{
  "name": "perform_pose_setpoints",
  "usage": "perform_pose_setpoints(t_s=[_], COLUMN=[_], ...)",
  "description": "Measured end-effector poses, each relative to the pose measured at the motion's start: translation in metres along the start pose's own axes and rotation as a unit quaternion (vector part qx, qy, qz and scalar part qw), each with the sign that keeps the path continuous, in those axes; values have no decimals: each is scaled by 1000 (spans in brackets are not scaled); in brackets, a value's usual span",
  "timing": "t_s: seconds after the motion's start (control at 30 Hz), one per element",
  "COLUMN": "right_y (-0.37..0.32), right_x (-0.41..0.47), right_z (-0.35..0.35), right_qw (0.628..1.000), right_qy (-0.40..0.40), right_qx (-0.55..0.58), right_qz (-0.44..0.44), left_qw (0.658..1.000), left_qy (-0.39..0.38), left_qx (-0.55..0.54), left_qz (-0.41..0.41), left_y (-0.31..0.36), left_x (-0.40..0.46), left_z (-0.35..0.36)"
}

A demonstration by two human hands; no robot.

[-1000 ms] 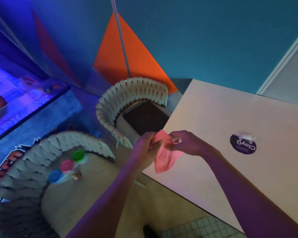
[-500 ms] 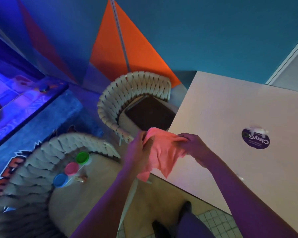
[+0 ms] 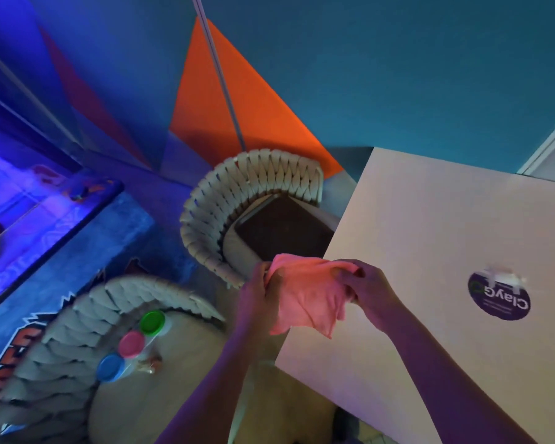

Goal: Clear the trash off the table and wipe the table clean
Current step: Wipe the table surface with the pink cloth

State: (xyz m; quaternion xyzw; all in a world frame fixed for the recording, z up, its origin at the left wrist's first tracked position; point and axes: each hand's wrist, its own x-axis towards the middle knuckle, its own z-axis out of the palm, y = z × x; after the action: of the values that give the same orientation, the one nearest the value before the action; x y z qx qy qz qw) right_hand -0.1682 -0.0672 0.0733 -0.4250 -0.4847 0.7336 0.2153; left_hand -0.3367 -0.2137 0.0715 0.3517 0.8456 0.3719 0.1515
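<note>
Both-hand grip on pink cloth (image 3: 305, 299) beside woven chair (image 3: 225, 216).

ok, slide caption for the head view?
Both hands hold a pink cloth over the table edge.

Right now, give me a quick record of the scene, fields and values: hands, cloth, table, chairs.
left hand: grips the pink cloth's left edge
right hand: pinches the cloth's right edge
pink cloth: held up over the table's near corner
table: pale top, round purple sticker
near chair: three small tubs with green, pink, blue lids on the seat
</note>
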Motion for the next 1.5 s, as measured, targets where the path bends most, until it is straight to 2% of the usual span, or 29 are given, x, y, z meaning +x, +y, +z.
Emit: perform_pose_setpoints(t_s=[0.3, 0.63, 0.8, 1.07, 1.27, 1.5], right_y=[-15, -31, -37, -30, 12, 75], right_x=[50, 111, 166, 257, 325, 391], right_z=[5, 21, 35, 62, 75, 72], right_qw=[999, 997, 993, 981, 959, 935], right_qy=[-6, 47, 98, 154, 184, 225], right_qx=[-10, -3, 15, -98, -179, -191], right_qz=[47, 55, 64, 66, 118, 196], left_qw=[998, 995, 995, 994, 992, 983], left_qy=[49, 62, 41, 12, -34, -117], left_qx=[-29, -61, -73, -60, -54, -29], left_qz=[-31, -58, -59, -89, -111, -140], left_y=[14, 15, -1, -50, -105, -170], left_x=[40, 113, 174, 269, 321, 359], left_z=[9, 24, 38, 74, 120, 180])
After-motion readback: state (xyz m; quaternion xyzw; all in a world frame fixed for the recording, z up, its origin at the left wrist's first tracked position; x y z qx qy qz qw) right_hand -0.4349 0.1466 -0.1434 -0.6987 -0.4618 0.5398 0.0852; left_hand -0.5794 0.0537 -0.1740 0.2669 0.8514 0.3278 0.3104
